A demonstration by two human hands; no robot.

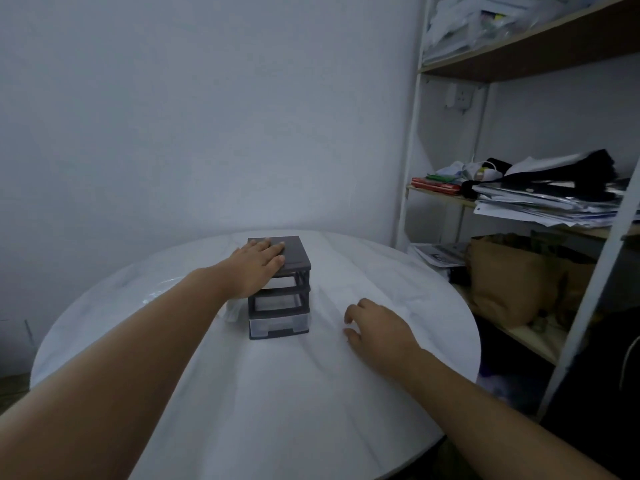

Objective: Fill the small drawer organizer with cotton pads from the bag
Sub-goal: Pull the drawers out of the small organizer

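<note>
Grey organizer [279, 287] standing upright near the middle of the round table [398, 271], three tiers tall. Upper two slots apparently empty of drawers; only the bottom clear drawer [278, 323] seated, pushed in. Left hand [258, 268] laid flat and open on the organizer's top, fingers spread over its left half, pressing rather than gripping. Right hand [375, 327] hovering just right of the organizer's base, fingers loosely curled, holding nothing. Clear plastic, probably the bag [231, 311], peeking out just left of the organizer behind the left forearm; contents hidden, pads not visible.

Likely risks from here: pulling the bottom drawer with too little downward pressure on top, dragging the whole light organizer toward the near edge or tipping it forward. Yanking the drawer fully out of its slot, spilling anything inside. Left forearm sweeping the bag away from the organizer when lifting off. Flimsy bag collapsing during one-handed reaching, scattering pads beside the organizer.
</note>
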